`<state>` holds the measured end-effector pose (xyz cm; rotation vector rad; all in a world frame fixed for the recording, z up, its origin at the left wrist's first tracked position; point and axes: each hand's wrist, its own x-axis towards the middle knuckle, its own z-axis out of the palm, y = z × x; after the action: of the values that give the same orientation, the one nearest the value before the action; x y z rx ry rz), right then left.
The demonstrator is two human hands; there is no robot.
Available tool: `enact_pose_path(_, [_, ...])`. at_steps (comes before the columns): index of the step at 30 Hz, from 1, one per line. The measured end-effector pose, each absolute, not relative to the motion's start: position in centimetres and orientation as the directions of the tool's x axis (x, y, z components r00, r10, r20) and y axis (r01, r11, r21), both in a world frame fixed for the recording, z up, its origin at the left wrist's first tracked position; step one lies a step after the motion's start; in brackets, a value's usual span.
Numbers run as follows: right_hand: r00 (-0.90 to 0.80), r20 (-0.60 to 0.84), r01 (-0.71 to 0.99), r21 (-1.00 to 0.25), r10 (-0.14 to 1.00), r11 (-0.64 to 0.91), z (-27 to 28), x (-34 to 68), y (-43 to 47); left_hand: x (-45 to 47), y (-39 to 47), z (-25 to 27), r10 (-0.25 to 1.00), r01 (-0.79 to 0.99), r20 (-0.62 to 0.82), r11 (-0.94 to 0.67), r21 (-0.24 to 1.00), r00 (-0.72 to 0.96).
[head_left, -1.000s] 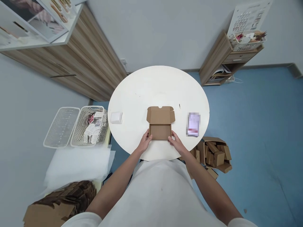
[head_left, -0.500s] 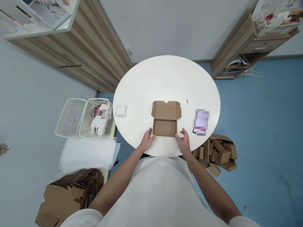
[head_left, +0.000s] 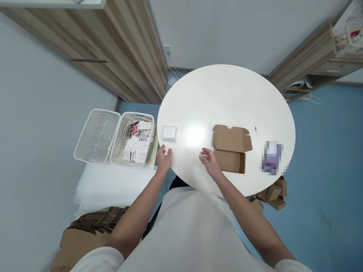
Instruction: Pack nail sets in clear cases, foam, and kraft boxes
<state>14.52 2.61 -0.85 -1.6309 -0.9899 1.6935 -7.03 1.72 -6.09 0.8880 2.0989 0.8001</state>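
Observation:
An open brown cardboard box rests on the white round table, its lid folded back away from me. Just left of the box, my right hand hovers over the tabletop with fingers apart, holding nothing. My left hand is at the table's left edge, fingers spread and empty. Close beyond its fingertips lies a small white packet, apparently wrapped in soft sheeting. A blurred-out purplish item lies at the right of the table.
Left of the table are a white basket holding printed packets, its lid or second tray, white foam sheets and stacked flat cardboard. Small boxes lie on the floor at right. A wooden cabinet stands behind left.
Both hands have left the box's sides and moved left, the left one near the white packet. The view has shifted left, so the table appears farther right.

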Motion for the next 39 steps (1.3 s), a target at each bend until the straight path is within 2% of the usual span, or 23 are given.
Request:
enact_pose_path(4, [-0.195, -0.727, -0.049, -0.663, 0.658, -0.747, -1.3, 8.6, 4.8, -10.5, 4.8, -6.1, 0.785, 0.356, -0.465, 0.606, 0.711, -0.408])
enact_pose_path(8, [-0.209, -0.776, -0.141, -0.579, 0.596, -0.803, -1.9, 4.7, 7.5, -12.1, 7.0, -5.6, 0.827, 0.487, -0.46, 0.563, 0.668, -0.324])
enact_pose_path(13, [-0.265, -0.835, -0.029, -0.493, 0.483, -0.869, -2.4, 2.3, 10.4, -12.7, 8.5, -5.8, 0.778, 0.533, -0.584, 0.603, 0.594, -0.229])
enact_pose_path(17, [-0.277, -0.853, 0.018, -0.466, 0.443, -0.885, -3.0, 1.7, 11.3, -13.2, 8.8, -7.0, 0.765, 0.471, -0.617, 0.621, 0.627, -0.188])
enact_pose_path(24, [-0.202, -0.841, -0.003, -0.512, 0.502, -0.859, -4.1, 1.7, 10.2, -13.4, 8.0, -8.5, 0.748, 0.212, -0.642, 0.664, 0.718, -0.167])
enact_pose_path(28, [-0.084, -0.796, -0.005, -0.601, 0.6, -0.799, -4.7, 1.9, 8.9, -12.7, 7.3, -7.8, 0.755, 0.035, -0.641, 0.65, 0.759, -0.136])
enact_pose_path(32, [-0.063, -0.721, -0.02, -0.69, 0.69, -0.724, -4.6, 3.2, 7.6, -11.4, 5.8, -6.8, 0.758, -0.177, -0.648, 0.629, 0.757, -0.073])
enact_pose_path(36, [-0.08, -0.644, -0.059, -0.758, 0.76, -0.649, -3.6, 5.7, 6.0, -9.1, 3.9, -5.4, 0.748, -0.259, -0.658, 0.621, 0.74, -0.088])
enact_pose_path(39, [-0.08, -0.593, -0.065, -0.799, 0.802, -0.597, -2.7, 8.1, 4.5, -6.8, 2.4, -4.0, 0.708, -0.233, -0.694, 0.659, 0.715, -0.128])
